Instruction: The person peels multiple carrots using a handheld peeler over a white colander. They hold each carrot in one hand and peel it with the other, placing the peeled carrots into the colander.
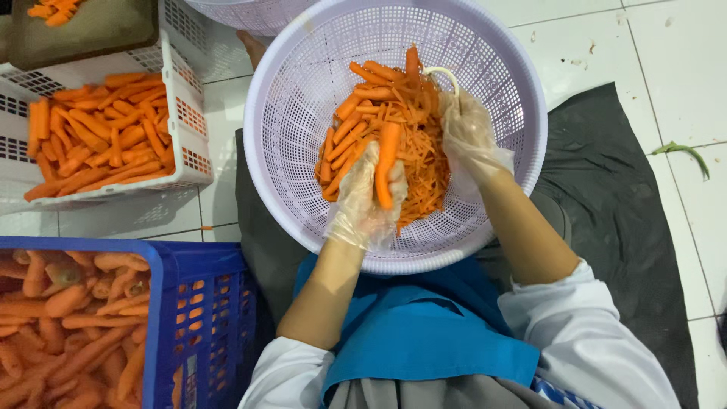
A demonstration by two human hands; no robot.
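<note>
I am holding a carrot [387, 163] in my left hand [363, 201], over the near side of the basket [288, 98]. Its long axis is running nearly straight away from me, tip pointing to the far rim. My left fingers are wrapping closed around its lower half. My right hand [466, 132] is sitting just right of the carrot and a little farther out, fingers closed on a pale peeler [443, 76], above the peelings [420, 163].
</note>
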